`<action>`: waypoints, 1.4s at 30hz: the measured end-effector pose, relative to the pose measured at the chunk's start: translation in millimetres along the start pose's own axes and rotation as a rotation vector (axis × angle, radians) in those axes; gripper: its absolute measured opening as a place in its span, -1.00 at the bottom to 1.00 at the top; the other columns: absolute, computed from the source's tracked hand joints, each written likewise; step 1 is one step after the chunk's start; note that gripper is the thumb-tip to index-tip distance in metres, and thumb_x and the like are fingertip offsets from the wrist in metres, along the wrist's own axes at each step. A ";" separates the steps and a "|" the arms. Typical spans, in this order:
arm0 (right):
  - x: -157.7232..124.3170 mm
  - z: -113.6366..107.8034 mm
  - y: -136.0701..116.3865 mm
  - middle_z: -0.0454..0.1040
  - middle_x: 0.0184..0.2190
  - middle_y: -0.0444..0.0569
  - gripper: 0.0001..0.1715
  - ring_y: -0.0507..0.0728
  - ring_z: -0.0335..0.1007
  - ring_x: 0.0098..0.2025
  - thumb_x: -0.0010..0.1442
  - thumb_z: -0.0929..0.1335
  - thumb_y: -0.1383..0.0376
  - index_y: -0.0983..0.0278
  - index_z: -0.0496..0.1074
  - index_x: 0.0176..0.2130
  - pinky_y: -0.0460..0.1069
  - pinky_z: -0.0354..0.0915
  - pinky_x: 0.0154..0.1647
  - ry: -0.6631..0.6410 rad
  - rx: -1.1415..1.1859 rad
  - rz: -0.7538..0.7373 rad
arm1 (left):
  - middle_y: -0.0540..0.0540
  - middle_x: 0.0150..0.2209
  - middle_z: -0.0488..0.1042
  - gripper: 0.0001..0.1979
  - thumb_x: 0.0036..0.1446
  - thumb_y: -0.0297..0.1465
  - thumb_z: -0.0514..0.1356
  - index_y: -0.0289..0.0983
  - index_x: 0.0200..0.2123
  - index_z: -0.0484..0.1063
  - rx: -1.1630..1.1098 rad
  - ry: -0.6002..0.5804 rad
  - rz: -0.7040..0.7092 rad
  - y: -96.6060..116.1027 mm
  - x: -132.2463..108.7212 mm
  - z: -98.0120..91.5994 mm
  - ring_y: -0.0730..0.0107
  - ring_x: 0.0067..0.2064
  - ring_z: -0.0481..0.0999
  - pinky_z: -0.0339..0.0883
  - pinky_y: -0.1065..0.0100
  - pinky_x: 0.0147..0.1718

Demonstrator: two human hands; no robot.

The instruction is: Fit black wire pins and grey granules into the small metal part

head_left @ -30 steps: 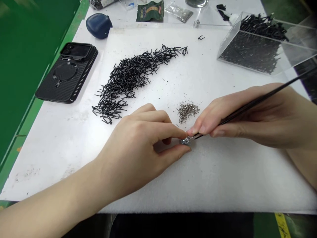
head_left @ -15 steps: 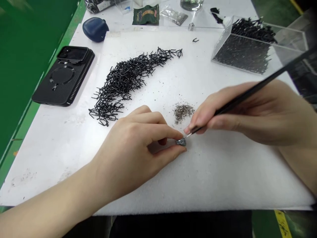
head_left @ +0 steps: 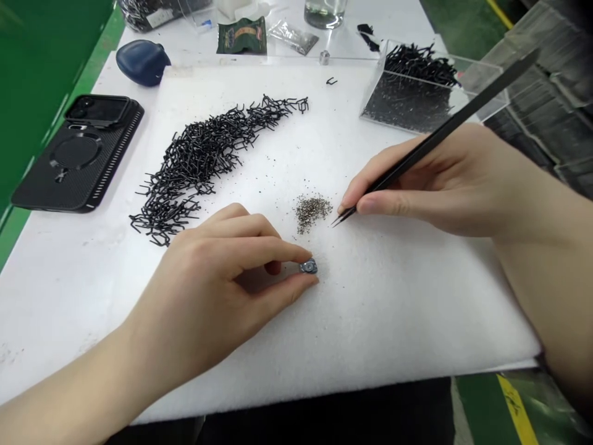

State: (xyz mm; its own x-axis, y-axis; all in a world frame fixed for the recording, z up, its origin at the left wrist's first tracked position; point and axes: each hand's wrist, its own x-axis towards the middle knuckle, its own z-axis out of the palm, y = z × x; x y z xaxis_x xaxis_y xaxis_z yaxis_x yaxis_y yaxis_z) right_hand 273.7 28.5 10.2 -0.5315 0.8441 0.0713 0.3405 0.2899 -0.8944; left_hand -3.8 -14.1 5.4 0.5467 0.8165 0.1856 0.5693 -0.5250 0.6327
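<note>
- White counter (head_left: pixel 185 43) with a green edge on the left fills the view; most of it is covered by a white foam pad (head_left: pixel 393 309).
- At the upper right of the frame a clear box (head_left: pixel 417 93) stands tilted, with black clips inside.
- A long pile of black wire clips (head_left: pixel 204 154) runs across the pad from upper centre to centre left.
- At the left edge lies a phone (head_left: pixel 78 154) in a black case, back up, off the pad.
- The left hand (head_left: pixel 208 296), at lower centre, rests on the pad and pinches a small metal part (head_left: pixel 308 267) between thumb and forefinger; the part sits on the foam at the fingertips. It looks round and grey, though it is too small to tell more.
- The right hand (head_left: pixel 445 185), at centre right, is closed around black tweezers (head_left: pixel 430 142), whose tip points down just beside a heap of tiny metal grains (head_left: pixel 312 210), apart from the part.
- Along the top edge lie a blue pouch (head_left: pixel 141 62) and a green packet (head_left: pixel 241 36).
</note>
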 end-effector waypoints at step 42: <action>-1.0 4.4 -0.7 0.77 -0.24 -0.15 -0.93 0.11 0.73 -0.18 0.25 0.57 0.30 0.13 0.74 -0.21 -0.08 0.65 -0.15 0.041 -0.108 -0.027 | 0.09 -0.44 0.58 -0.92 0.17 -0.44 0.46 -0.16 -0.25 0.75 -0.045 0.008 0.039 -3.5 -2.8 1.6 0.46 -0.33 0.47 0.38 0.43 -0.33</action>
State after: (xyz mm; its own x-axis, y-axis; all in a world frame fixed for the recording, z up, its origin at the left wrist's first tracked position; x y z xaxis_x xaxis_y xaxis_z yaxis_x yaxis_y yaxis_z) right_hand 270.5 25.5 8.8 -0.5103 0.8523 0.1144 0.4093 0.3577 -0.8394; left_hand -6.3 -14.9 1.4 0.5628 0.7977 0.2164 0.5195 -0.5451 0.6581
